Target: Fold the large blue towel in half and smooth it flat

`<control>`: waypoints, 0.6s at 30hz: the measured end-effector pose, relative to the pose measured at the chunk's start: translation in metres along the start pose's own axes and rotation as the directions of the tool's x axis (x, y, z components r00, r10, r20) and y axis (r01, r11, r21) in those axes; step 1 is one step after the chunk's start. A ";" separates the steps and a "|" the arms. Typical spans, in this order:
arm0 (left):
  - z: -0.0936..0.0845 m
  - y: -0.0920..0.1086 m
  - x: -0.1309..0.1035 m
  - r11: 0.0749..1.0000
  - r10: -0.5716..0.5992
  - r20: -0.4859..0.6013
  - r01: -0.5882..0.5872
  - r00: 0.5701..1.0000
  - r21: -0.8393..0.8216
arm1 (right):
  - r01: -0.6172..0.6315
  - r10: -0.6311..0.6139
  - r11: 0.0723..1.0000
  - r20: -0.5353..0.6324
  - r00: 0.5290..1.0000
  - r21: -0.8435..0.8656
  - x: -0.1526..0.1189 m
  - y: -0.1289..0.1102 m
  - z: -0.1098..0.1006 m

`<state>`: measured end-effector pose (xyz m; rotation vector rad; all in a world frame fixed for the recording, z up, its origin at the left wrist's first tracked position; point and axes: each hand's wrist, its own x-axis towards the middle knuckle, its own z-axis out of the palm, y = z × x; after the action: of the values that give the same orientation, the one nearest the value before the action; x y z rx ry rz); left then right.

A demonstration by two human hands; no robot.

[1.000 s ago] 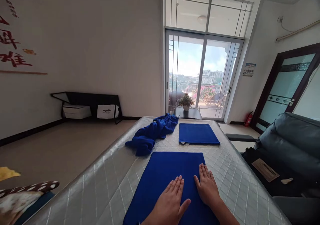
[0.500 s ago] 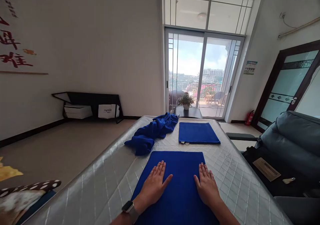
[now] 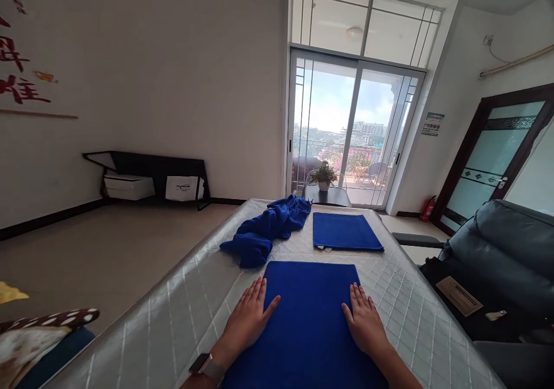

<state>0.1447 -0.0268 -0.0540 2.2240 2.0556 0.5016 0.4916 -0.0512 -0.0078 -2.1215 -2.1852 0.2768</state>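
Note:
A flat blue cloth (image 3: 309, 320) lies in front of me on a silvery quilted surface (image 3: 415, 302). My left hand (image 3: 247, 314) rests open over its left edge, thumb on the cloth, with a watch on the wrist. At the right edge, my right hand (image 3: 366, 318) lies open with its fingers stretched forward. Neither hand grips anything. Farther back is a second blue cloth (image 3: 346, 231), folded flat with small white tags at its near edge. To its left sits a crumpled heap of blue cloth (image 3: 270, 224).
A dark armchair (image 3: 511, 239) stands at the right, bearing a brown card (image 3: 459, 295). Beyond the quilted surface's far end is a potted plant (image 3: 324, 176). A black shelf (image 3: 160, 172) stands by the wall. Patterned fabric (image 3: 38, 340) shows at the lower left.
My left hand has moved left, from on the cloth to its left edge. My right hand has shifted slightly right and down. The view has shifted a little.

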 end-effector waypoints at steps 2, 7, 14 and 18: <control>0.000 0.000 0.000 1.000 0.002 0.007 -0.002 1.000 0.010 | 0.004 -0.004 1.000 0.013 1.000 -0.006 0.002 0.002 0.000; 0.001 0.001 0.000 1.000 -0.010 0.010 0.010 1.000 0.012 | 0.020 -0.019 0.999 0.044 0.999 -0.026 0.021 0.003 -0.011; -0.010 0.005 -0.002 1.000 -0.010 0.056 0.009 0.998 0.008 | 0.071 -0.072 0.997 -0.040 0.997 -0.010 0.070 -0.002 -0.017; -0.004 0.002 -0.001 1.000 -0.003 0.049 0.002 0.999 0.023 | 0.061 -0.060 0.998 -0.076 0.995 0.018 0.082 0.003 -0.006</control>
<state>0.1452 -0.0289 -0.0500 2.2232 2.0506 0.4208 0.4932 0.0306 -0.0082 -2.0168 -2.1903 0.2092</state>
